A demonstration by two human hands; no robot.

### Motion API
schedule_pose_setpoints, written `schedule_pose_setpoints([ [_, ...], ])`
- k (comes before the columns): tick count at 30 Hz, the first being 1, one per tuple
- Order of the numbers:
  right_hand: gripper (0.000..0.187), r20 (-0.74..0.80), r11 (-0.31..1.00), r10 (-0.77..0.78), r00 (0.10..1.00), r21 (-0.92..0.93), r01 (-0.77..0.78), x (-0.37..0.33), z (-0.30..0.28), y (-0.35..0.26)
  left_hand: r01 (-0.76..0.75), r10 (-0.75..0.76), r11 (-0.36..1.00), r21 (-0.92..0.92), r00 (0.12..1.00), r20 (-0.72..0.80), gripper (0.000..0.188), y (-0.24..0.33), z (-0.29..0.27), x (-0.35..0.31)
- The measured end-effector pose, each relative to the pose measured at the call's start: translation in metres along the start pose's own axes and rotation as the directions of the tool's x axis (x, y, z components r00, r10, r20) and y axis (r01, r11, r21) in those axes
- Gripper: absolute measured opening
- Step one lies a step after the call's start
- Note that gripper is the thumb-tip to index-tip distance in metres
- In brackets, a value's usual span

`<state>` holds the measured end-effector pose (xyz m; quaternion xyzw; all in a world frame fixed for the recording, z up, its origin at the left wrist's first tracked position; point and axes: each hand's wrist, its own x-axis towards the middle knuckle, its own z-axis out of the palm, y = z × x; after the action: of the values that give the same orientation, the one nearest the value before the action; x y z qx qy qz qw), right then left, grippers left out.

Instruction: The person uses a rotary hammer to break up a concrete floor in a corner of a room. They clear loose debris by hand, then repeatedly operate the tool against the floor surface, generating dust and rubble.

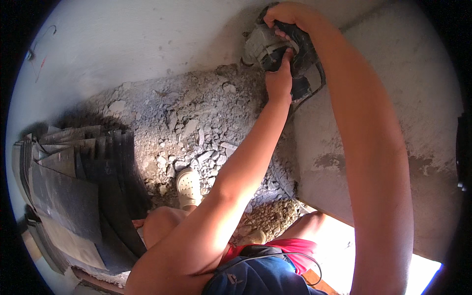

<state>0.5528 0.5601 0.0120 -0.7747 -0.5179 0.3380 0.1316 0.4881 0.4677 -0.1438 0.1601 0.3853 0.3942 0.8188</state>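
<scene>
A bulky grey and black corded power tool (259,43) is held up in the far corner, against the pale walls. Its working end is hidden, so I cannot tell its exact kind. My right hand (287,17) reaches over the top, fingers curled around the black handle. Lower on the body, my left hand (280,78) grips with its thumb lying along the dark casing and its other fingers mostly hidden. Both arms stretch far forward. A black cord (314,91) loops down from the tool's right side.
Broken rubble (196,123) covers the ground beneath the tool. Stacked dark sheets (73,182) lean at the left. A pale clog (188,187) is on my foot among the stones. The right wall (324,132) stands close beside my right arm; gravel (275,216) lies nearer me.
</scene>
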Motion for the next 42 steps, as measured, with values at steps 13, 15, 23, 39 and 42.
schedule_pose_setpoints([
  [13, 0.021, 0.052, 0.968, 0.239, 0.97, -0.087, -0.234, 0.045, -0.021, 0.005, -0.13, 0.144, 0.976, -0.175, 0.987, 0.066, 0.094, -0.008, 0.02, 0.008],
  [15, 0.02, 0.104, 0.968, 0.247, 0.963, -0.058, -0.242, 0.052, -0.024, 0.012, -0.049, 0.057, 0.99, -0.13, 0.997, 0.053, 0.094, -0.009, 0.02, 0.009],
  [23, 0.018, 0.169, 0.959, 0.28, 0.945, 0.0, -0.284, 0.077, -0.02, 0.035, -0.069, 0.07, 0.994, -0.079, 0.998, 0.004, 0.091, -0.007, 0.011, 0.007],
  [39, 0.05, -0.487, 0.99, 0.052, 0.872, -0.092, -0.111, -0.156, 0.179, 0.086, -0.238, 0.215, 0.951, 0.198, 0.968, 0.132, 0.076, -0.138, -0.145, -0.057],
  [42, 0.034, -0.551, 0.954, 0.184, 0.814, 0.3, -0.012, -0.207, 0.207, 0.133, -0.329, 0.238, 0.81, 0.485, 0.941, 0.241, 0.082, -0.161, -0.182, -0.069],
])
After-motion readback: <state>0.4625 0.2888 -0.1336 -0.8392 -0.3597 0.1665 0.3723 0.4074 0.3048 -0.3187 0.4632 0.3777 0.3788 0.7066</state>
